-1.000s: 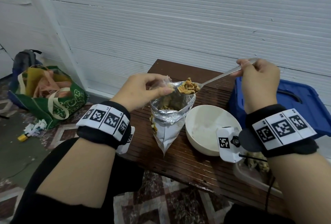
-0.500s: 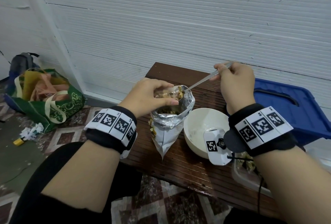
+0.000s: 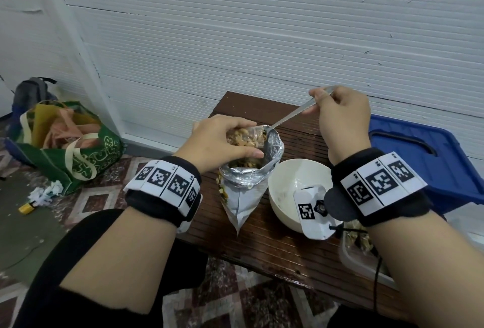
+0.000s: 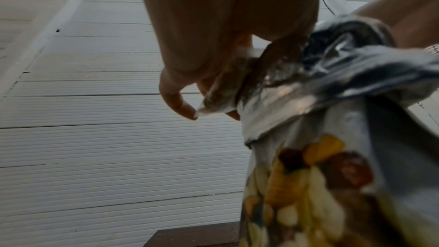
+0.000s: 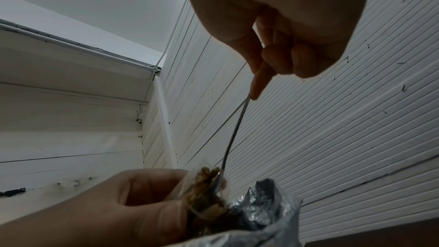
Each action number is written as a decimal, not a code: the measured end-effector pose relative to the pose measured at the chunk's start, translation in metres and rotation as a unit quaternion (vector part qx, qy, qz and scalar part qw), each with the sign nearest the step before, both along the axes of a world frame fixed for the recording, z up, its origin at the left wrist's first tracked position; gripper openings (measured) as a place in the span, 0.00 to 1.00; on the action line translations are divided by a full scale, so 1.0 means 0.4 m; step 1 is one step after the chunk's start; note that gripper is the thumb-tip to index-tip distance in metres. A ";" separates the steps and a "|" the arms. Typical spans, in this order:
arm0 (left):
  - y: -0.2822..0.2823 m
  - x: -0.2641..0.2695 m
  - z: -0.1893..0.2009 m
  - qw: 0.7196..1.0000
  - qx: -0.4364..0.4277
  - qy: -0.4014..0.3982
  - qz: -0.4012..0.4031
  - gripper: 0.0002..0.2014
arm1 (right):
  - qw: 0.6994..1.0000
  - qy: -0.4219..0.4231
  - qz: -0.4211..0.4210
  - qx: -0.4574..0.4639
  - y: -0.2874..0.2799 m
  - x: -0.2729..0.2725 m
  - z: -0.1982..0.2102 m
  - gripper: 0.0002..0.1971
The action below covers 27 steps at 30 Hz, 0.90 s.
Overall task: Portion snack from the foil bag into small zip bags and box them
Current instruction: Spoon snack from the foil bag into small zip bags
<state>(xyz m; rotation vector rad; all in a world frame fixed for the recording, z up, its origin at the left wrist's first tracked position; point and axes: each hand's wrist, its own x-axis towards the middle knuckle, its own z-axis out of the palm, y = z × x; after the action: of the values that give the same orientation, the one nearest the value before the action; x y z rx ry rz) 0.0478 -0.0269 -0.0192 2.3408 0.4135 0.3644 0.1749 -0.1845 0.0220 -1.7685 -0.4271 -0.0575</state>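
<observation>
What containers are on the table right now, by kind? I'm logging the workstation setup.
Foil bag, open, standing: 1
Small zip bag, held in the left hand over the foil bag: 1
White bowl: 1
Clear plastic box, mostly hidden by the right arm: 1
Total: 4

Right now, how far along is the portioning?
Done: some bagged snack seems to sit in the clear box at the right edge, mostly hidden. In hand: left hand holds a small zip bag, already holding snack, over the open foil bag; right hand tips the spoon into it. Left: sealing and boxing this bag; snack still remains in the foil bag.
</observation>
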 end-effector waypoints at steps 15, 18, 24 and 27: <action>-0.017 0.007 0.009 0.989 -0.103 -0.095 0.043 0.19 | 0.973 -0.160 0.113 0.123 -0.023 -0.049 0.031 0.07; -0.013 0.006 0.011 0.982 -0.137 -0.117 0.055 0.21 | 0.964 -0.185 0.115 0.153 -0.037 -0.042 0.045 0.07; 0.001 -0.002 0.015 0.973 -0.170 -0.145 0.052 0.19 | 0.973 -0.164 0.027 0.162 -0.062 -0.012 0.049 0.07; 0.007 -0.009 0.020 0.971 -0.174 -0.154 0.051 0.15 | 0.982 -0.136 -0.023 0.131 -0.064 -0.008 0.025 0.09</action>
<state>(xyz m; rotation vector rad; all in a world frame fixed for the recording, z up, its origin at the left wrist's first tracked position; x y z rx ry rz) 0.0444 -0.0242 -0.0113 1.8880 0.4110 0.6398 0.1719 -0.2100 0.0321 -1.5145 -0.5485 -0.3752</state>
